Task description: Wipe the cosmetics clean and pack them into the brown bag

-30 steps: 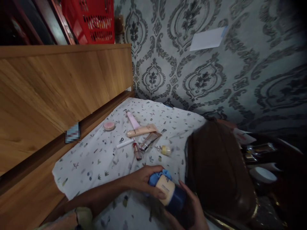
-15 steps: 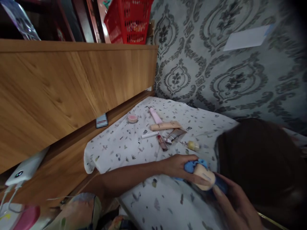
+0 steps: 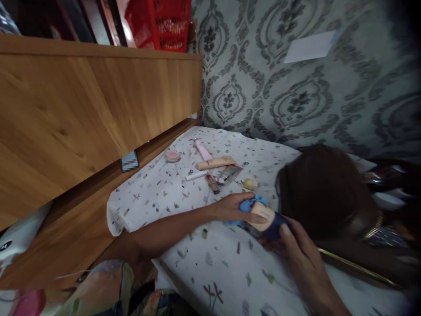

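My left hand is closed round the beige end of a small cosmetic bottle, with a crumpled blue cloth between hand and bottle. The bottle lies tilted, its dark blue end pointing right. My right hand grips that dark end, thumb on top; the other fingertips are partly hidden and blurred. Just beyond the hands, a small yellow bottle rests on the patterned white cloth. A beige tube, a pink tube, a white stick and a reddish lip gloss tube lie farther off.
A brown bag stands close on the right, with several items inside its opening. A pink round compact sits toward the wooden cabinet on the left. A red basket is on top; the patterned wall rises behind.
The view has shifted right, showing more of the bag. Both hands hold the bottle still, now with more of its dark blue end showing.
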`<action>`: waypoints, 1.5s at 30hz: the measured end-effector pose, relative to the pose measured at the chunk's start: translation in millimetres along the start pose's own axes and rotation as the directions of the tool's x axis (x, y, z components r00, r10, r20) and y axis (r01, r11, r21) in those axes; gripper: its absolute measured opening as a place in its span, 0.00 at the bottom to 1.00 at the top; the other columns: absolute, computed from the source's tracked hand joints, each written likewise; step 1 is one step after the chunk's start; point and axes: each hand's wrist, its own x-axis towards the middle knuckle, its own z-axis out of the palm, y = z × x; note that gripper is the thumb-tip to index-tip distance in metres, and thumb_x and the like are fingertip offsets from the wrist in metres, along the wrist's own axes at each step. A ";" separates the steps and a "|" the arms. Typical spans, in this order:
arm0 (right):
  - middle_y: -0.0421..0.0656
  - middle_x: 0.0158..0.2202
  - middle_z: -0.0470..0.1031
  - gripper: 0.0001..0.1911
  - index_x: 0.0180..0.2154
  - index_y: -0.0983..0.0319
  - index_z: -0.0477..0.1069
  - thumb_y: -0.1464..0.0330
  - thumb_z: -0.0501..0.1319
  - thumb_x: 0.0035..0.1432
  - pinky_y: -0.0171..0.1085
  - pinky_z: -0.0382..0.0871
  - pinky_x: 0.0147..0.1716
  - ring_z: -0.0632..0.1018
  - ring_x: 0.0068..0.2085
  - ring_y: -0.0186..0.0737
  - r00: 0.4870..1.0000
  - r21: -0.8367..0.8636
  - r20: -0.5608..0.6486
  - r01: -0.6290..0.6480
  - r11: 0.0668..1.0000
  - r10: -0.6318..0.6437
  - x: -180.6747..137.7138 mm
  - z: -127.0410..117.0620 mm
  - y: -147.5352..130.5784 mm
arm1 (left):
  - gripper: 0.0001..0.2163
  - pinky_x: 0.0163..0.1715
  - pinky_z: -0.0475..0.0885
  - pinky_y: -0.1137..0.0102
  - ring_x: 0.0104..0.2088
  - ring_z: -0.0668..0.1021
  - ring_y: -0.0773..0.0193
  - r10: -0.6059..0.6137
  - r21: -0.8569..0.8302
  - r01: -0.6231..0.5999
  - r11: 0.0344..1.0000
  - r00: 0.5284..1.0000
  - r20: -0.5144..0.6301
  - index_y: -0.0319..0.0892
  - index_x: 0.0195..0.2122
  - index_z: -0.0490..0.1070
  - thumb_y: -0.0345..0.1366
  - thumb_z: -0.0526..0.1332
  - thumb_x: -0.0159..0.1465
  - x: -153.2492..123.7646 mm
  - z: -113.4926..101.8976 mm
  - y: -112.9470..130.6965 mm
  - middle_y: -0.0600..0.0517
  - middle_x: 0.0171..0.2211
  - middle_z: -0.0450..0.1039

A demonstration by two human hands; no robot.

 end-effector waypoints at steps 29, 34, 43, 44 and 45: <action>0.38 0.17 0.70 0.32 0.41 0.62 0.66 0.39 0.51 0.58 0.35 0.64 0.18 0.70 0.18 0.37 0.997 0.052 0.070 -0.031 0.998 0.027 -3.0 -3.8 -9.4 | 0.29 0.42 0.69 0.71 0.40 0.74 0.61 0.095 0.231 -0.104 0.967 0.994 0.051 0.42 0.52 0.67 0.43 0.72 0.50 2.3 8.8 -0.7 0.51 0.43 0.72; 0.37 0.21 0.72 0.35 0.58 0.62 0.59 0.43 0.51 0.62 0.34 0.65 0.19 0.72 0.20 0.36 0.997 0.098 0.074 0.019 0.995 -0.026 -6.7 -5.6 -13.6 | 0.30 0.37 0.70 0.72 0.37 0.74 0.63 0.036 0.146 -0.037 0.989 0.999 0.009 0.41 0.53 0.66 0.44 0.72 0.52 -0.5 12.2 2.1 0.51 0.40 0.71; 0.35 0.28 0.71 0.29 0.50 0.60 0.61 0.51 0.65 0.54 0.29 0.62 0.17 0.73 0.21 0.30 0.993 0.170 0.114 0.008 0.985 -0.028 -5.6 -4.2 -15.0 | 0.27 0.37 0.70 0.74 0.38 0.73 0.63 0.027 0.160 -0.022 0.987 0.999 -0.028 0.40 0.51 0.67 0.43 0.71 0.53 0.0 11.7 7.7 0.51 0.38 0.70; 0.35 0.26 0.70 0.28 0.48 0.61 0.61 0.51 0.64 0.55 0.28 0.61 0.17 0.72 0.20 0.29 0.992 0.155 0.119 0.017 0.988 -0.036 -5.6 -4.4 -13.7 | 0.27 0.37 0.70 0.74 0.38 0.73 0.63 0.023 0.160 -0.017 0.987 0.999 -0.031 0.40 0.51 0.67 0.43 0.71 0.53 -0.3 12.0 8.2 0.51 0.39 0.71; 0.34 0.25 0.70 0.27 0.47 0.61 0.61 0.50 0.64 0.56 0.28 0.61 0.17 0.71 0.20 0.29 0.991 0.143 0.123 0.025 0.989 -0.043 -5.7 -4.7 -12.8 | 0.28 0.37 0.70 0.74 0.38 0.73 0.63 0.021 0.156 -0.015 0.988 0.999 -0.037 0.40 0.51 0.67 0.43 0.71 0.52 -0.6 12.3 8.6 0.51 0.39 0.71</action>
